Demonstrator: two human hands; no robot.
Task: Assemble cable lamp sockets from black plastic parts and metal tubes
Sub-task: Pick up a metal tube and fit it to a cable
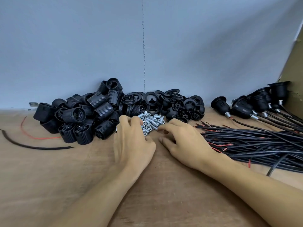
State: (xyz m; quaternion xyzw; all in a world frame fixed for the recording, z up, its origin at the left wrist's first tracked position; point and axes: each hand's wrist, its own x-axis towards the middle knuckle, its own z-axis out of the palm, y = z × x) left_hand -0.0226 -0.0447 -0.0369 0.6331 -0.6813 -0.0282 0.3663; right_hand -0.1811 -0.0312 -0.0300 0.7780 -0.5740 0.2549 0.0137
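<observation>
At table centre, left hand (pixel 131 138) and right hand (pixel 178 141) curled over metal tubes (pixel 150 122); grasp unclear. Tubes small, light, slick; pinch mid-body.

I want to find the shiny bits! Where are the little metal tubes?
The metal tubes lie in a small pile mid-table, just beyond the left hand and right hand, in front of the black rings.
</observation>
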